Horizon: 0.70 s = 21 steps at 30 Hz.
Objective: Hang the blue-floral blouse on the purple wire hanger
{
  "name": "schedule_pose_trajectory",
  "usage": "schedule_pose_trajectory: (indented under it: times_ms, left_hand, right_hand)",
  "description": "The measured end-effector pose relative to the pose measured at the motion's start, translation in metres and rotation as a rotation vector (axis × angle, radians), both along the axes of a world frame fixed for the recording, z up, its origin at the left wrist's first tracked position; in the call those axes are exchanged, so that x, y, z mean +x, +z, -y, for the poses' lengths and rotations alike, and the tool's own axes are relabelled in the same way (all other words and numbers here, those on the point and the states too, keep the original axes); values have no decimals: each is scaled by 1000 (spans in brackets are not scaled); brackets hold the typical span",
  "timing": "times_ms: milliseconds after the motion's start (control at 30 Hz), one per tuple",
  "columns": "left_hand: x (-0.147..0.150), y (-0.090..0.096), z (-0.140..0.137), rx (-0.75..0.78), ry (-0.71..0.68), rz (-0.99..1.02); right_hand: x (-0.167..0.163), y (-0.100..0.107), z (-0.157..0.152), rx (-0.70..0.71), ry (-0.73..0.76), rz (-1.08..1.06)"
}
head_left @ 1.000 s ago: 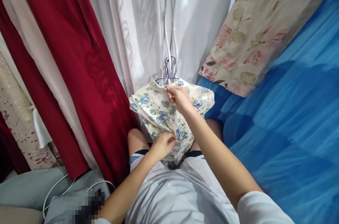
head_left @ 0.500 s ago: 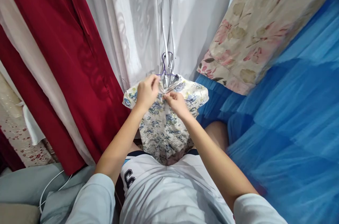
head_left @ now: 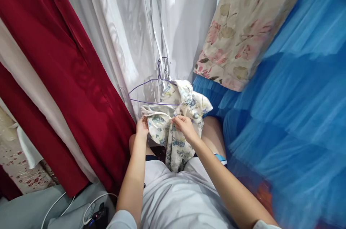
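Note:
A white floral garment (head_left: pixel 159 126) with short sleeves hangs half off a purple hanger (head_left: pixel 143 84). The hanger's left arm is bare, while the garment still drapes over its right side. My left hand (head_left: pixel 142 126) is closed on the garment's left edge, its fingertips partly hidden by the cloth. With thumb and fingers pinched, my right hand (head_left: pixel 184 126) grips the front of the garment near its middle. The lower part of the cloth falls between my knees.
White curtains (head_left: pixel 113 30) and pale straps (head_left: pixel 158 23) hang behind the hanger. Red cloth (head_left: pixel 72 66) hangs at left. A pink-flowered cloth (head_left: pixel 229 38) and blue tulle (head_left: pixel 270 113) hang at right. A white cable (head_left: pixel 98 197) and a dark device (head_left: pixel 98 218) lie at lower left.
The garment's left shoulder has come off the hanger, baring that arm. My left hand has moved down and outward with the cloth; my right hand has shifted slightly down and right. The view has shifted.

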<state>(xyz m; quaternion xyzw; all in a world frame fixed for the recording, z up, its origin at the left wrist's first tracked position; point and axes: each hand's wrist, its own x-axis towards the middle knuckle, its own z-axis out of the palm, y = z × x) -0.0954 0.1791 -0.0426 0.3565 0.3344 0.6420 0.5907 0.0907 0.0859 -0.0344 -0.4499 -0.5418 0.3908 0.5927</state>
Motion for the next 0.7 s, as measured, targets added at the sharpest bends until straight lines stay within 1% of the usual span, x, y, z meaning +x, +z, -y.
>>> schedule_pose_trajectory:
  times_ms: [67,133,200,233,300,367,400,433,467,500,533,600,633,667,700]
  left_hand:
    - [18,-11,14,0,-90,10]
    - [33,-10,32,55,-181,13]
    - [45,2,53,133,-262,9]
    - [49,11,64,202,-300,-37]
    - [55,30,84,403,-361,-228]
    - [57,46,100,627,-372,-444]
    - [57,52,106,710,-361,-512]
    - [56,55,110,755,-361,-537]
    - [54,57,112,770,-394,-542]
    - [53,55,113,764,-466,-538]
    - [52,51,113,742,-572,-536]
    - [52,38,112,666,-821,-587]
    - [51,29,111,621,-918,-651]
    - [51,21,110,583,-973,-738]
    - [49,14,109,557,-980,-835]
  right_hand:
    - [12,-17,4,-26,-66,32]
    - [21,-28,9,-50,-95,83]
    - [23,-31,15,-38,-66,156]
    - [22,-30,18,-10,-16,200]
    - [15,-23,26,60,122,252]
    - [9,-13,35,106,219,207]
    - [8,-7,40,105,230,142]
    - [9,-1,45,89,235,72]
    - [12,6,51,61,252,17]
    - [17,14,56,23,294,-7]
    - [24,24,62,-19,356,4]
    - [45,49,73,-94,511,129]
    - [56,63,77,-105,567,215]
    - [69,77,81,-114,608,302]
    - [81,92,82,-104,597,366]
